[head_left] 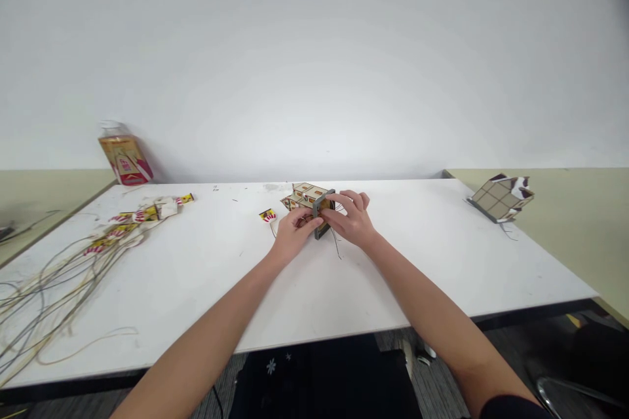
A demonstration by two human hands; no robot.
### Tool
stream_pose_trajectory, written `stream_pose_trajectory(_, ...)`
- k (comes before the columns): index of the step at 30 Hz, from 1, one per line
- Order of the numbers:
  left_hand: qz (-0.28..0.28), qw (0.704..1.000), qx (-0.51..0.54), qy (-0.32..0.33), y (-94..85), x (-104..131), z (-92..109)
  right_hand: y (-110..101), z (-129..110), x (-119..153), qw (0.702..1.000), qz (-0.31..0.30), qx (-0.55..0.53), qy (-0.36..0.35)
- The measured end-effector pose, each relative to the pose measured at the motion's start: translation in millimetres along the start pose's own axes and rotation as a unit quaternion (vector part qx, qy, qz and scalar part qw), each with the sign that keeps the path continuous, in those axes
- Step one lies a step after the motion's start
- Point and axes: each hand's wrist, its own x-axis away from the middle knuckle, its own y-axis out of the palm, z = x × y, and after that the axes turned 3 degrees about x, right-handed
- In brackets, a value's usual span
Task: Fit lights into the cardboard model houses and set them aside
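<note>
A small model house (305, 192) with cream walls and orange windows lies on its side on the white table, its dark grey base frame (317, 209) facing right. My left hand (293, 232) grips the house at the near edge of the frame, thumb against it. My right hand (352, 219) is at the frame's open underside, its fingers bent, some reaching inside; the fingertips are partly hidden. A thin dark wire (337, 245) hangs from the base onto the table. Left of the house lies a small yellow, red and white tag (268, 215) with a cord.
A heap of similar tags (145, 214) with long tangled cords (63, 281) covers the left of the white table (196, 301). At the back left a bottle (126, 157) leans near the wall. Another model house (502, 198) lies tipped at the right edge.
</note>
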Motion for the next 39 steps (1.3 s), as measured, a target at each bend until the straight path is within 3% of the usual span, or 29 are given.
stream_pose_trajectory(12,0.006,1.000,-0.004,0.003,0.2,-0.9,-0.3,2.8,-2.1,2.6,0.999,-0.022,-0.030,0.001)
stream_pose_trajectory(20,0.014,1.000,-0.008,0.007,2.5,0.9,-1.5,-0.9,-4.6,4.4,0.995,-0.097,-0.035,0.007)
stream_pose_trajectory(24,0.031,0.999,0.003,0.016,2.5,0.4,-1.6,-4.4,-4.7,2.2,0.996,-0.089,-0.032,0.004)
stream_pose_trajectory(28,0.064,0.997,-0.051,0.008,-0.4,-2.0,-2.6,-10.6,-2.7,-0.9,0.992,-0.109,-0.052,0.021)
stream_pose_trajectory(32,0.072,0.991,-0.108,0.018,-3.4,-2.9,-3.9,-12.8,-3.0,-1.5,0.984,-0.097,-0.126,0.081)
stream_pose_trajectory(39,0.011,0.969,-0.237,0.066,-12.3,-0.5,1.6,-6.7,-0.1,-1.4,0.928,0.029,-0.229,0.292)
